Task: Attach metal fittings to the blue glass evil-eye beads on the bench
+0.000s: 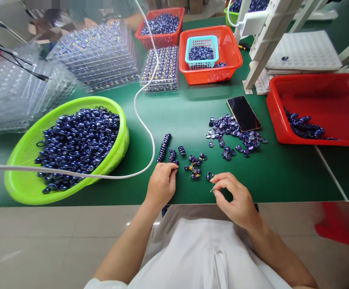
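Observation:
My left hand (pixel 161 182) rests on the green table with thumb and fingers pressed together. Its fingertips are at the near end of a short stack of shiny dark blue ring-shaped pieces (pixel 172 155); whatever they grip is hidden. A longer row of the same pieces (pixel 164 147) lies just beyond. My right hand (pixel 233 197) pinches a small metallic piece (pixel 213 190), too small to name, between thumb and finger. By its index fingertip lies a single dark blue ring piece (pixel 209 176). Between the hands is a cluster of blue pieces with yellowish parts (pixel 194 168).
A lime-green basket (pixel 14 185) full of dark blue pieces stands left, crossed by a white cable (pixel 145 127). Loose blue caps (pixel 227 125) lie beside a phone (pixel 244 113). Red bins (pixel 321 84), (pixel 189 76) and clear trays (pixel 102 60) stand farther off. Someone sits opposite.

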Demonstrator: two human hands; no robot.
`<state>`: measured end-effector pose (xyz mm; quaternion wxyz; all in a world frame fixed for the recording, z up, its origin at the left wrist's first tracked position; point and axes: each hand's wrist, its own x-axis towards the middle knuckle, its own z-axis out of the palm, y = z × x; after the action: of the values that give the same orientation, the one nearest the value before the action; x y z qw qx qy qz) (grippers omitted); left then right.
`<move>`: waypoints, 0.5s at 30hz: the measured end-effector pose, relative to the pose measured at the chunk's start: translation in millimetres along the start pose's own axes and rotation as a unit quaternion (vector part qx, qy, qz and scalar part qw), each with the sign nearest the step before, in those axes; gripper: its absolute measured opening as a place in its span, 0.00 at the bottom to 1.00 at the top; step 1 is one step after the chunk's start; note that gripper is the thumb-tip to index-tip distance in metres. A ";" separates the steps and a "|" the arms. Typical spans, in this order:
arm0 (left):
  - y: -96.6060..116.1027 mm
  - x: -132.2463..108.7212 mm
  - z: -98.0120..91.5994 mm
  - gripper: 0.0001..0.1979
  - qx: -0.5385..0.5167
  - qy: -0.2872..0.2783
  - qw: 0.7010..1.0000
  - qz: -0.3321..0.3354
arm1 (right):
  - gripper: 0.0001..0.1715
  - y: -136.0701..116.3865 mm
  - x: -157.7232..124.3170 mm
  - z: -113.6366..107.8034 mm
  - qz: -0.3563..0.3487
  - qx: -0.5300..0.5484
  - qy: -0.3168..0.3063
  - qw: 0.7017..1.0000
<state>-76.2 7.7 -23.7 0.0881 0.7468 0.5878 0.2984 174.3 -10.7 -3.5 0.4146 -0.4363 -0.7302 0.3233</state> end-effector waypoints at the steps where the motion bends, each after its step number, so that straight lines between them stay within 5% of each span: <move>1: -0.1 -0.7 0.6 0.08 -0.008 0.004 1.000 -0.005 | 0.09 -0.1 0.1 0.1 0.000 0.000 0.000 1.000; 11: 14.6 -7.1 -4.9 0.06 -0.149 0.080 0.983 -0.077 | 0.09 2.1 -2.9 0.5 0.016 0.017 0.003 1.000; 15: 41.7 -7.7 -6.9 0.04 -0.393 0.021 0.897 -0.202 | 0.10 -3.9 -1.2 6.6 0.032 0.047 0.034 0.998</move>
<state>-46.6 -13.2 -0.7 0.4209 0.5101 0.5623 0.4965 167.2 -14.1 -3.5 0.4492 -0.4500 -0.6853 0.3550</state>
